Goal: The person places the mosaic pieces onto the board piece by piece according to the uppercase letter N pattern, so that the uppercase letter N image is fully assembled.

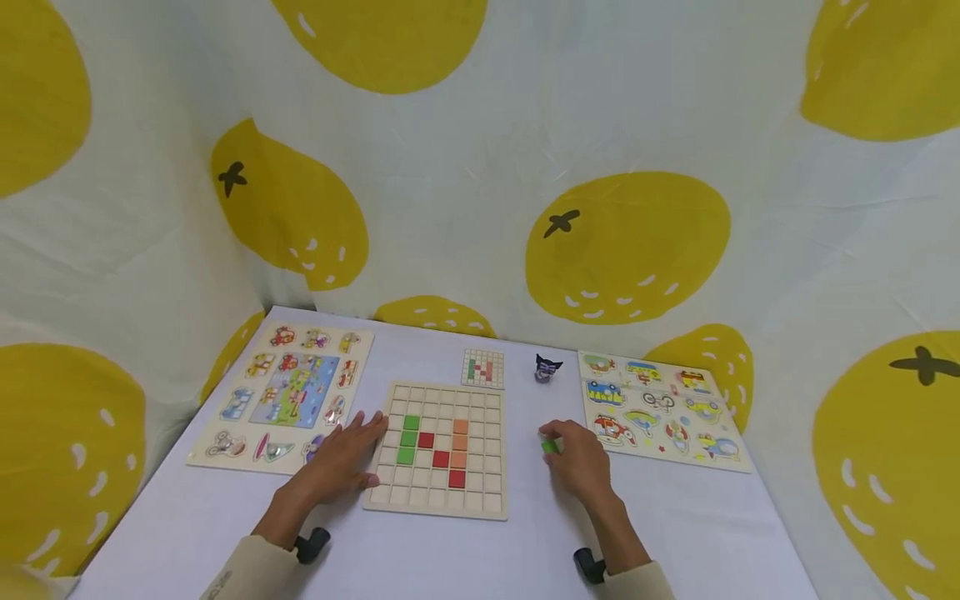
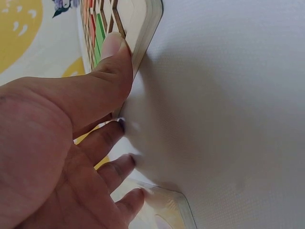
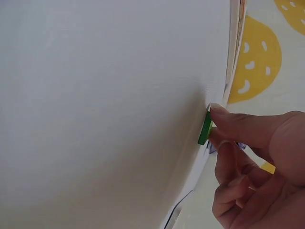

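A wooden grid board [image 1: 435,507] lies mid-table in the head view. Three green tiles [image 1: 408,438] stand in a column at its left, three orange tiles [image 1: 459,443] in a column further right, and three red tiles [image 1: 441,459] run diagonally. Along the board's left edge rests my left hand [image 1: 341,462], fingers extended; in the left wrist view its thumb [image 2: 112,62] presses the board's rim. Right of the board, my right hand [image 1: 583,462] pinches a green square tile [image 3: 205,129] between thumb and fingertip, tilted on edge, close to the tabletop.
A small pattern card [image 1: 483,368] lies behind the board, with a dark purple-and-black figure [image 1: 547,367] to its right. One picture puzzle board [image 1: 247,367] lies at the left, partly behind my left hand, and another [image 1: 652,442] lies at the back right. A lemon-print cloth [image 1: 450,192] hangs behind.
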{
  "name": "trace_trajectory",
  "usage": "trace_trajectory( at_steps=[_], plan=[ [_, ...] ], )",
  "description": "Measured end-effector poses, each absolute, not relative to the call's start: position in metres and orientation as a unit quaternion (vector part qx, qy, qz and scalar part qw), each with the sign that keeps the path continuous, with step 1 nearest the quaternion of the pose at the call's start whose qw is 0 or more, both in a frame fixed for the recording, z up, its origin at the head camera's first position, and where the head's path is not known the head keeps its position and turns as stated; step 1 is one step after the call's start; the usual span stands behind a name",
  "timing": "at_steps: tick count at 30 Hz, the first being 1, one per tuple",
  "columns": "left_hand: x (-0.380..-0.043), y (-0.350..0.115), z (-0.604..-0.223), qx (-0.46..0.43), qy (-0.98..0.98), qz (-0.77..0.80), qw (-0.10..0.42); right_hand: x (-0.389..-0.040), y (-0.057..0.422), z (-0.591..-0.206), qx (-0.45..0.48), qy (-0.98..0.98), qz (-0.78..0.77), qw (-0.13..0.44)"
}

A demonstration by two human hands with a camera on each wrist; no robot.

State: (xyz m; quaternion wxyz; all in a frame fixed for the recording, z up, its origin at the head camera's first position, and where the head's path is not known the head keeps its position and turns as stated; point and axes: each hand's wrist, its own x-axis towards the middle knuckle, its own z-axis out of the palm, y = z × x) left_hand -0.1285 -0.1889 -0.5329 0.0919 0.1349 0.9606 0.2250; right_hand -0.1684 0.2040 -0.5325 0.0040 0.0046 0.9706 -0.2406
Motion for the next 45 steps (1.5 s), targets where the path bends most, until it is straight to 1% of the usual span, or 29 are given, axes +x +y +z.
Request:
trace_trajectory(
  at_steps=[4,12,20,29,35,39,45],
  plan=[
    [-0.126,-0.188,-0.529,0.136,0.963,0.219,0.083,-0.168,0.206,-0.533,0.024,0.971,-0.239,0.007],
    [-0.125,-0.188,-0.527,0.146,0.961,0.223,0.077,-0.167,0.210,-0.533,0.070,0.964,-0.253,0.032],
    [-0.125,-0.189,-0.529,0.148,0.960,0.223,0.082,-0.159,0.214,-0.530,0.070,0.970,-0.231,0.040],
    [-0.126,-0.188,-0.529,0.149,0.961,0.219,0.073,-0.155,0.201,-0.523,0.055,0.967,-0.245,0.049],
    [-0.126,-0.186,-0.527,0.148,0.962,0.215,0.074,-0.145,0.174,-0.515,0.026,0.956,-0.287,0.047],
    [-0.126,-0.186,-0.526,0.149,0.963,0.213,0.072,-0.138,0.145,-0.511,0.004,0.939,-0.338,0.062],
    [-0.127,-0.184,-0.527,0.141,0.965,0.204,0.087,-0.129,0.101,-0.515,-0.034,0.922,-0.376,0.087]
  ],
)
